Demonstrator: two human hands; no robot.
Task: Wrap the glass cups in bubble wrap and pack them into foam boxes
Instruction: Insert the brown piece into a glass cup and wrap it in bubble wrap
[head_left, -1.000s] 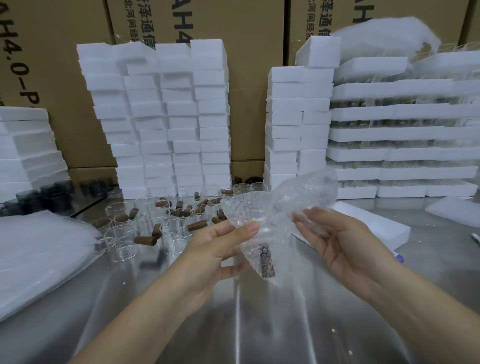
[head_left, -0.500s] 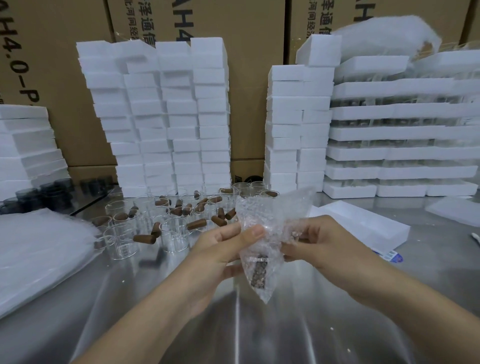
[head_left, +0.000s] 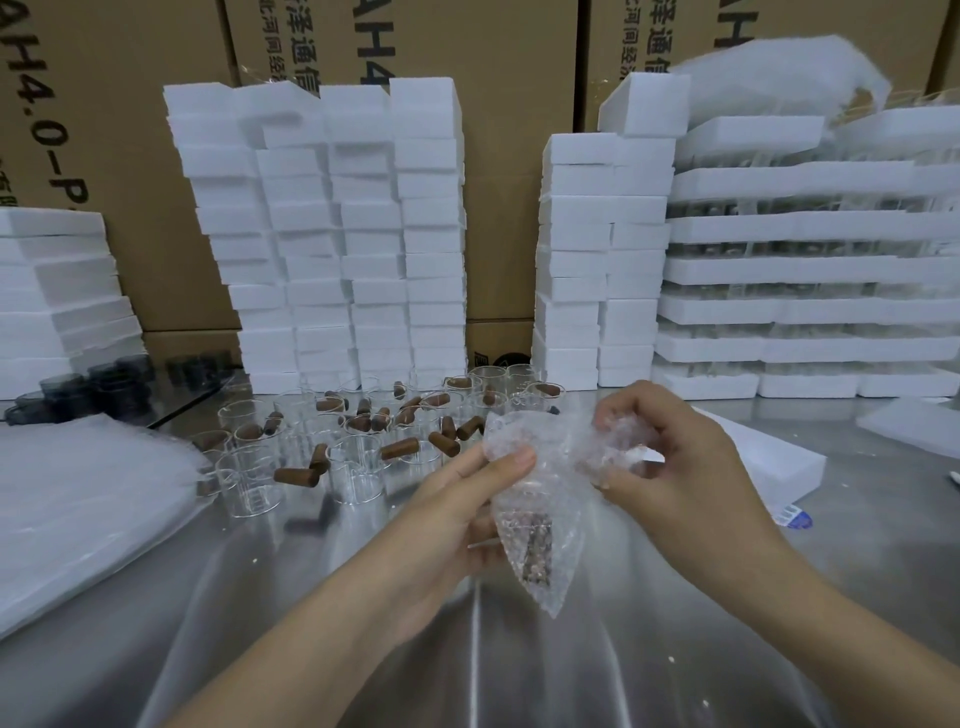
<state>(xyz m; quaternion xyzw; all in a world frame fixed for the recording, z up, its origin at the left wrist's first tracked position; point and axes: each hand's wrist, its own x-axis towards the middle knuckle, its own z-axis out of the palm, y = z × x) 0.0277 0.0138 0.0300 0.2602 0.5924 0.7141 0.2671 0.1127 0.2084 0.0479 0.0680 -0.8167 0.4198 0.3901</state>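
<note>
– Steel table (head_left: 519, 675), cartons (head_left: 493, 52) behind, white foam boxes (head_left: 332, 234) stacked along the back. What do I log for the hands?
– Left hand (head_left: 452, 519) grips the bubble wrap (head_left: 540, 493) bundle, thumb pressed on its upper edge. Right hand (head_left: 680, 467) pinches the crumpled top, fingers curled.
– Where's the bundle?
– Held above the table between both hands, just in front of the loose glass cups (head_left: 358, 467). Something dark shows through the wrap; I can't make out a cup's outline.
– Anything else?
– Brown stoppers (head_left: 397, 449) scattered among the cups, one foam box (head_left: 769, 457) flat at right.
</note>
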